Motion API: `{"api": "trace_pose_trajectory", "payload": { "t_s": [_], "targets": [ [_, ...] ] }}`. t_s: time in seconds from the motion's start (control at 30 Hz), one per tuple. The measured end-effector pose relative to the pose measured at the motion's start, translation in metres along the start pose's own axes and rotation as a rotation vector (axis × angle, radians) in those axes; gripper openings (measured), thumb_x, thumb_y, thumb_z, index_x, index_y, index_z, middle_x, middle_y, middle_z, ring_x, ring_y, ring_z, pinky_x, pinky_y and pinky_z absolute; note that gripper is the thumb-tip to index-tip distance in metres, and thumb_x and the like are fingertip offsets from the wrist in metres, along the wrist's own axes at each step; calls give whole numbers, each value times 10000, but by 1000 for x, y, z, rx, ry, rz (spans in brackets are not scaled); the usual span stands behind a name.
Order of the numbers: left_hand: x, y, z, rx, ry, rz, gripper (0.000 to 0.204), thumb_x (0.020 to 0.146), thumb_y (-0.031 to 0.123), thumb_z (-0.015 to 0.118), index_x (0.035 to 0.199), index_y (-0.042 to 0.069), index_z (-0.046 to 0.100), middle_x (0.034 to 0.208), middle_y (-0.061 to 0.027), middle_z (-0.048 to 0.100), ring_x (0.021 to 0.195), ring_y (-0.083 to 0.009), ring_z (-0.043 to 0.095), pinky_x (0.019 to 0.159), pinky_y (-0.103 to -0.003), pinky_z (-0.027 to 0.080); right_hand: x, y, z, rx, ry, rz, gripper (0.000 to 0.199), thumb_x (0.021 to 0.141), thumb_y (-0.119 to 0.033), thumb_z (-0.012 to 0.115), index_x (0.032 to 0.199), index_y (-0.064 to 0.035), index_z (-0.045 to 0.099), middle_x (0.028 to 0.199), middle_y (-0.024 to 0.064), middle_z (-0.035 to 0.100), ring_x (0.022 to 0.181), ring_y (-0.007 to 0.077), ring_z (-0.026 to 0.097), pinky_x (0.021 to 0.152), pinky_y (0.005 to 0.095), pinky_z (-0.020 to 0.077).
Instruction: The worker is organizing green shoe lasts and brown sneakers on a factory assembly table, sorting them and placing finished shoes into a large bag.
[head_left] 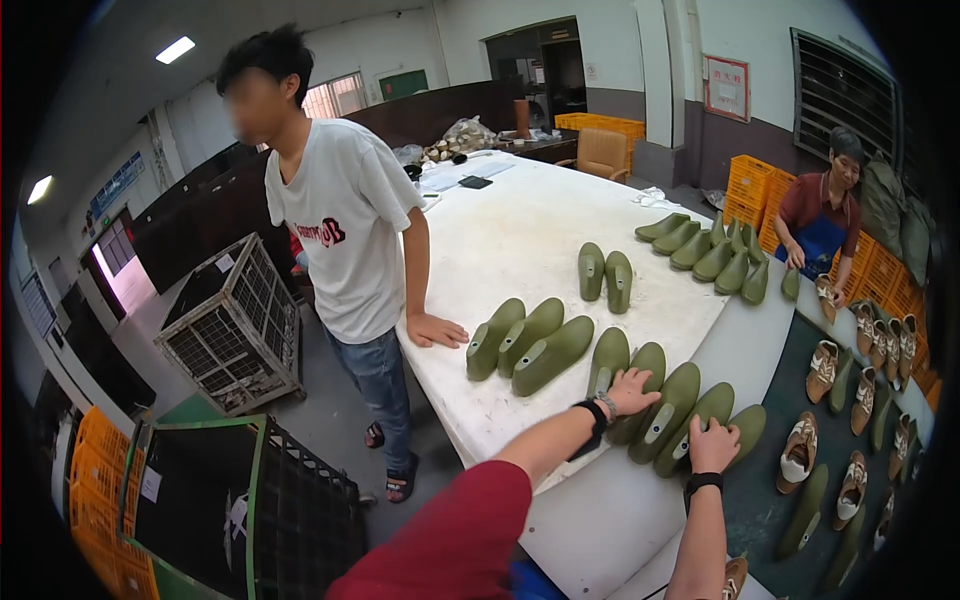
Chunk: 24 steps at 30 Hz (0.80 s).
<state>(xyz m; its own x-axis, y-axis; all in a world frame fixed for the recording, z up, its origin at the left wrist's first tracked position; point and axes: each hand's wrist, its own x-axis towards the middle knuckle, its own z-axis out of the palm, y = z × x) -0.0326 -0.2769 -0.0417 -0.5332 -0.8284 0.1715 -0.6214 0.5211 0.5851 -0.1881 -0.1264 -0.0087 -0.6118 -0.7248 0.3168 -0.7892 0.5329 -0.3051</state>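
My left hand (632, 390) rests flat on a row of olive green shoe lasts (672, 405) lying side by side at the near edge of a white table (520, 230). My right hand (714, 444) presses on the lasts at the right end of the same row. Neither hand grips one. Three more green lasts (527, 338) lie to the left, and a pair of green lasts (605, 272) stands further back. A person in a white shirt (345, 225) stands at the table's left side with a hand (437, 330) flat on it.
Several green lasts (712, 255) lie at the table's far right. Brown and white shoes (850, 400) sit in rows on a dark surface at right, where a person in a dark red shirt (822, 215) works. A wire cage (235, 325), orange crates (755, 185) and a dark mesh bin (290, 510) stand around.
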Motion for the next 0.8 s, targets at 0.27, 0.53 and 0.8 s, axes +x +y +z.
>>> {"api": "trace_pose_trajectory", "payload": {
  "t_s": [0.27,0.53,0.8],
  "targets": [
    [-21,-70,-133,530,149,-394,742,720,594,557,1277,121,429,1381,-166,299,1301,-425,184,992,-598,218,-5,6,2,-45,75,-2,420,788,-443,524,901,-71,683,886,174,640,1067,319,493,848,512,403],
    [-29,-144,-191,342,-125,-578,881,574,589,671,1307,154,445,1381,-204,246,1158,-364,437,958,-334,391,5,-11,12,6,96,-55,463,783,-476,486,888,-68,680,865,136,658,1061,313,488,876,503,368],
    [-51,-105,-140,466,-17,-371,634,661,575,581,877,-15,669,986,-259,568,950,-354,558,803,-380,476,2,0,10,-50,92,-25,454,788,-469,486,876,-65,672,854,127,660,1047,302,495,852,516,375]
  ]
}}
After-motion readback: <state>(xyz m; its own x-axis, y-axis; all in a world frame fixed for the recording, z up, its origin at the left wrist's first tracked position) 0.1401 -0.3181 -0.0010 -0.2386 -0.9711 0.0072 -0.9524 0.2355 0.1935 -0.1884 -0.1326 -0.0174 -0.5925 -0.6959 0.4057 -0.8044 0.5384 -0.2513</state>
